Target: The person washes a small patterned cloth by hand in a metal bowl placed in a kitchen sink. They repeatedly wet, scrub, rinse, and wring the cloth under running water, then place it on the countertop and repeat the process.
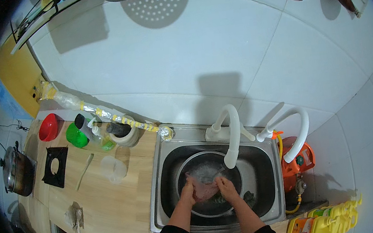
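Observation:
Both hands are down inside a stainless steel sink (268, 203), over a round metal basin (178, 183). Between them stretches a soft, wet pink piece (204, 190), which looks like raw meat or cloth; I cannot tell which. My left hand (188, 189) grips its left side and my right hand (226, 188) its right side. A white curved faucet (233, 138) arches above the basin, and the water under its spout looks foamy. Just right of the basin, a dark scrubber or rag (249, 197) lies on the sink floor.
On the wooden counter (114, 207) left of the sink stand a stone mortar (128, 138), a soap pump bottle (100, 136), a translucent cup (113, 169) and a red bowl (48, 127). Right of the sink are a second white spout (300, 131), an orange gas cylinder (301, 158) and yellow jugs (336, 216).

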`<control>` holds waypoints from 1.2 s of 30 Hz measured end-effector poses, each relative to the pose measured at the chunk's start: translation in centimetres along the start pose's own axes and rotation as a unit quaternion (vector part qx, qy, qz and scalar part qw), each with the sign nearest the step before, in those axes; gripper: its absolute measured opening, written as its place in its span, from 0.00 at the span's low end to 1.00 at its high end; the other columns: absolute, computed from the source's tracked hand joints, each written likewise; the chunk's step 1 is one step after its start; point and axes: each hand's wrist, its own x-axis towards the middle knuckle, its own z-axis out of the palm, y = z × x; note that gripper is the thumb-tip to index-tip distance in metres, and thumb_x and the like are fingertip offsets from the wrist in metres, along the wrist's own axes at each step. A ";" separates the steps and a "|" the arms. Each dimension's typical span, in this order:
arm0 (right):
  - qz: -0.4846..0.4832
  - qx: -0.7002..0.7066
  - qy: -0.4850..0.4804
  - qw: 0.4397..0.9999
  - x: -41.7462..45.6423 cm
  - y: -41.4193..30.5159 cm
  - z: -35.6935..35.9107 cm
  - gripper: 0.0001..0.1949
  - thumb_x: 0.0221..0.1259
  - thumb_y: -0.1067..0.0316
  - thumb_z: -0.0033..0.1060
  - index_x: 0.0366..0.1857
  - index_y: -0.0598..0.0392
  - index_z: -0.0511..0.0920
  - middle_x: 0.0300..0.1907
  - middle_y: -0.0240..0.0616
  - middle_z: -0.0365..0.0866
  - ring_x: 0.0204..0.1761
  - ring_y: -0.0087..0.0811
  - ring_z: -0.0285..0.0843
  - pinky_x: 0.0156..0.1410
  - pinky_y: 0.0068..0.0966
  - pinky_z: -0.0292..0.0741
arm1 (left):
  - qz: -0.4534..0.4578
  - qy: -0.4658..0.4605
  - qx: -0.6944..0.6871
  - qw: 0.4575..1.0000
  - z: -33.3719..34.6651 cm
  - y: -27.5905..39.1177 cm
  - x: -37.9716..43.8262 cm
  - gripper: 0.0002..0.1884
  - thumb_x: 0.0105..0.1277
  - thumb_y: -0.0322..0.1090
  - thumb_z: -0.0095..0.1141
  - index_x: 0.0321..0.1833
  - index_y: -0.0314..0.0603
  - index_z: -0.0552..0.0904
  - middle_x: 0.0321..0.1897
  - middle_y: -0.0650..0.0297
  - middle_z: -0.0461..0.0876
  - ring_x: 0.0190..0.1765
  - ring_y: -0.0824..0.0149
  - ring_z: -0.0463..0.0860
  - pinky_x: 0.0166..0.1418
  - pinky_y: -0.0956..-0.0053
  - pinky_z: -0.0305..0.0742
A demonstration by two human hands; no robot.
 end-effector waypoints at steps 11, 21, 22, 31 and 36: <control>0.006 0.122 -0.002 0.992 -1.6 -8.3 -2.8 0.10 0.53 0.64 0.54 0.20 0.52 0.65 0.21 0.25 0.63 0.24 0.18 0.58 0.29 0.18 0.61 | -0.017 -0.085 -0.020 0.996 -1.3 -2.9 1.2 0.16 0.63 0.39 0.45 0.51 0.40 0.68 0.44 0.56 0.71 0.42 0.59 0.75 0.39 0.61 0.75; 0.089 -0.254 -0.059 0.961 0.6 3.4 -1.4 0.15 0.50 0.69 0.52 0.43 0.57 0.65 0.35 0.43 0.75 0.36 0.35 0.75 0.38 0.31 0.71 | -0.068 -0.033 0.493 0.867 0.7 -3.8 -1.6 0.18 0.58 0.35 0.49 0.51 0.36 0.69 0.52 0.51 0.67 0.48 0.52 0.72 0.43 0.60 0.76; 0.116 -0.297 -0.035 0.947 1.2 4.3 -1.4 0.18 0.51 0.67 0.51 0.48 0.55 0.65 0.45 0.45 0.73 0.44 0.45 0.73 0.45 0.38 0.70 | -0.068 -0.022 0.464 0.883 0.8 -3.8 -1.5 0.18 0.58 0.34 0.49 0.50 0.35 0.70 0.53 0.50 0.66 0.49 0.50 0.72 0.44 0.59 0.75; 0.017 -0.309 -0.169 0.936 -0.6 2.9 0.6 0.17 0.56 0.54 0.45 0.43 0.54 0.69 0.37 0.48 0.73 0.43 0.45 0.72 0.42 0.37 0.69 | -0.185 0.035 0.235 0.954 -0.2 -5.2 2.2 0.22 0.62 0.43 0.43 0.54 0.35 0.66 0.52 0.51 0.67 0.49 0.50 0.71 0.49 0.55 0.70; -0.099 -0.228 -0.170 0.953 -4.6 -1.0 2.8 0.17 0.58 0.51 0.41 0.40 0.55 0.68 0.36 0.49 0.73 0.37 0.52 0.72 0.40 0.40 0.68 | -0.148 0.009 0.042 0.988 -3.4 -9.0 7.6 0.23 0.63 0.46 0.40 0.54 0.36 0.66 0.53 0.54 0.66 0.51 0.54 0.69 0.50 0.57 0.66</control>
